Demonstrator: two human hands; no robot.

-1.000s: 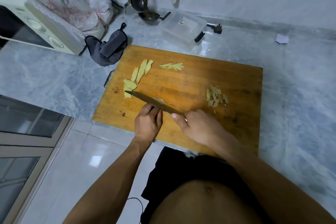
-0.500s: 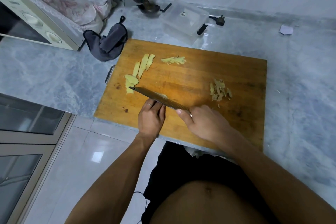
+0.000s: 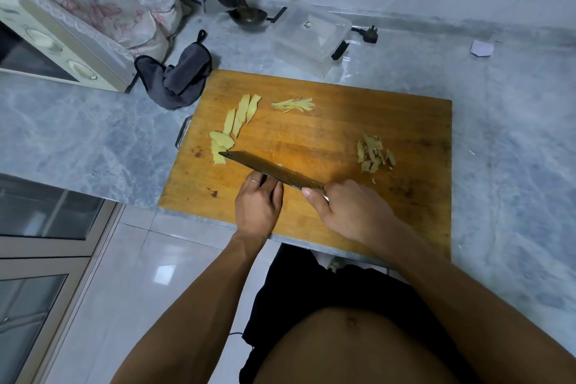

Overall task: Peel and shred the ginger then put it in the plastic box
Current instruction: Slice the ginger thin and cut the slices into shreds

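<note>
Little had shifted since a second earlier; our hands kept their places on the wooden cutting board [image 3: 358, 121]; our right hand [image 3: 352, 215] gripped the cleaver [image 3: 268, 169], our left hand [image 3: 258, 203] pressed curled fingers against its blade; ginger slices [image 3: 237, 121], peelings [image 3: 374, 153] and shreds [image 3: 293, 104] lay on the board, the plastic box [image 3: 311, 37] beyond.

We see pale ginger slices [image 3: 238, 121] and thin shreds [image 3: 293, 104] lying flat; the clear plastic box [image 3: 310, 37] sits closed behind.
</note>
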